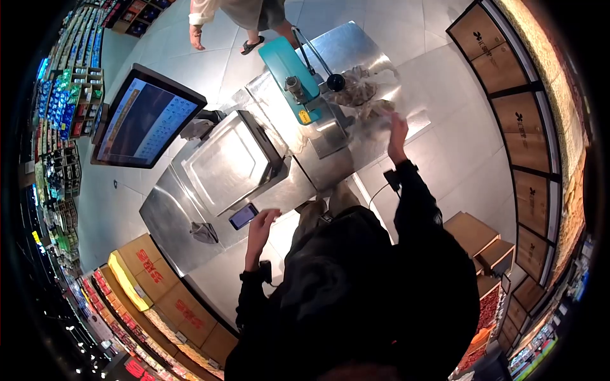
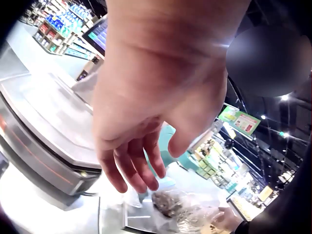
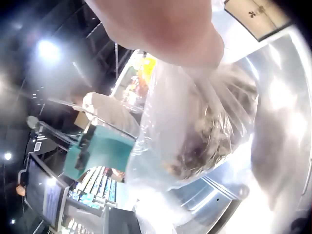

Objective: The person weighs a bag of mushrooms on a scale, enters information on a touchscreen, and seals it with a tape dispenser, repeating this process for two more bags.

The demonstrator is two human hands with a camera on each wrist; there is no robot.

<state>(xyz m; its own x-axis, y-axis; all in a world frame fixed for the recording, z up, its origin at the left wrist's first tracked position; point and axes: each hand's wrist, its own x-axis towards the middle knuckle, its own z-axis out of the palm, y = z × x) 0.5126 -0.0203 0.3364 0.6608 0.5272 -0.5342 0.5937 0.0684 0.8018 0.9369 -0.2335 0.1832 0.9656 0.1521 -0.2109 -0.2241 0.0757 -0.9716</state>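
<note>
At a shop's steel counter point(image 1: 375, 47), our right hand point(image 1: 398, 130) pinches the gathered neck of a clear plastic bag point(image 1: 359, 89) of dark, lumpy goods. The bag lies on the bare metal just beside the teal machine point(image 1: 289, 66). Our left hand point(image 1: 262, 222) hangs free, fingers loose and holding nothing, just above a phone point(image 1: 243, 216) near the scale point(image 1: 229, 162). We judge the film to be the weak point: it looks thin and the steel is slick, so a sharp tug could tear it, or slip the neck from our fingers and scatter the contents across the counter. Swung wide, the bag could also snag the machine's black-knobbed lever point(image 1: 335, 82). The bag's long axis runs from our hand away across the counter, neck toward us, full end toward the machine.
</note>
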